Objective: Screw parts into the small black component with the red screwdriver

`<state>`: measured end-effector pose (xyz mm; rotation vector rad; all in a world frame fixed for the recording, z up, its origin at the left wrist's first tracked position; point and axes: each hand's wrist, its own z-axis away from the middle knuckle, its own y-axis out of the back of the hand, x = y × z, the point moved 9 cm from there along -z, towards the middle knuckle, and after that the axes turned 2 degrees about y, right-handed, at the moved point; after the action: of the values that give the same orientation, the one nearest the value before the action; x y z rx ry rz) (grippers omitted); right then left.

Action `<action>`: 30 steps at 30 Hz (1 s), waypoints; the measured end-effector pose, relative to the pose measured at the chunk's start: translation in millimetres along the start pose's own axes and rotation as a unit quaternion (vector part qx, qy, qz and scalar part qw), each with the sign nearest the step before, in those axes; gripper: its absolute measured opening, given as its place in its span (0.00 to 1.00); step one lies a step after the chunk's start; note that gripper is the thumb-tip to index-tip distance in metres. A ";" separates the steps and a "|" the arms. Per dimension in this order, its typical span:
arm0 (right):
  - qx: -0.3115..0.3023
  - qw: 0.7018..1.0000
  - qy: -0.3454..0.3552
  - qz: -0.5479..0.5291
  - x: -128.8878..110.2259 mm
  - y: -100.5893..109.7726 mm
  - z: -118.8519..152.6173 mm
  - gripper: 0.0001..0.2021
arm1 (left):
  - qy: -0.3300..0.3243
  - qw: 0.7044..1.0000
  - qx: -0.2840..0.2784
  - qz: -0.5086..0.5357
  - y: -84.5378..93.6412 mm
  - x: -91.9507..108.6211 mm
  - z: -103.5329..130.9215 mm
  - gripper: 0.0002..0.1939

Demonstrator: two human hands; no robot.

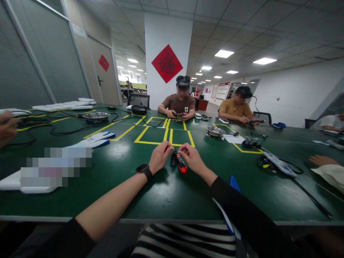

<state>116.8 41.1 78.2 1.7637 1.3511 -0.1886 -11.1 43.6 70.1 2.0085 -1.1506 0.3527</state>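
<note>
My left hand (pixel 162 153) and my right hand (pixel 190 156) meet over the near middle of the green table, fingertips pinched close together. Between and just below them is a small black piece (pixel 173 159) with a narrow tip at the top. Beside it a red-and-black piece (pixel 182 165) slants down to the right; together they look like a pair of clamps. My right fingertips come close to the top of the red-and-black piece, while my left ones are at the tip of the black piece. What exactly sits in either pinch is too small to make out.
Gloves (pixel 92 139) and white packs lie left. Metal bowls (pixel 96 117) (pixel 215 131) stand at left and right. Yellow tape (pixel 150 143) marks the green table (pixel 129 200). Black parts (pixel 252 143) and cables are at right. Two people sit opposite; others' hands show at both sides.
</note>
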 end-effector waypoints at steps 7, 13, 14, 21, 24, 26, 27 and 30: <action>-0.062 0.996 -0.042 0.045 28.6 -10.1 3.8 0.03 | 0.021 0.991 -0.121 0.054 -28.9 -16.2 0.1 0.23; -0.065 0.996 -0.049 0.040 34.2 -11.9 4.1 0.04 | 0.054 0.968 -0.184 0.159 -40.8 -26.3 3.3 0.26; -0.065 0.996 -0.046 0.041 33.7 -11.9 4.0 0.04 | 0.057 0.965 -0.188 0.175 -40.9 -28.2 2.9 0.28; -0.069 0.995 -0.019 0.070 27.6 -15.0 4.8 0.04 | 0.078 0.956 -0.198 0.200 -41.2 -32.7 2.7 0.26; -0.064 0.993 -0.021 0.092 26.6 -15.6 5.1 0.04 | 0.070 0.958 -0.197 0.196 -41.0 -28.9 3.6 0.25; -0.062 0.991 -0.018 0.115 23.4 -15.5 5.1 0.04 | 0.070 0.963 -0.192 0.178 -40.5 -29.4 3.5 0.26; -0.061 0.989 -0.013 0.131 20.6 -15.0 5.0 0.03 | 0.071 0.963 -0.195 0.171 -41.1 -30.2 3.6 0.26; -0.061 0.980 0.031 0.188 5.6 -14.3 4.7 0.03 | 0.070 0.961 -0.207 0.168 -43.5 -30.6 4.1 0.25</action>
<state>108.8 42.0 64.3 1.8940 1.0242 0.1556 7.2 71.6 28.5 1.4060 -1.3505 0.3810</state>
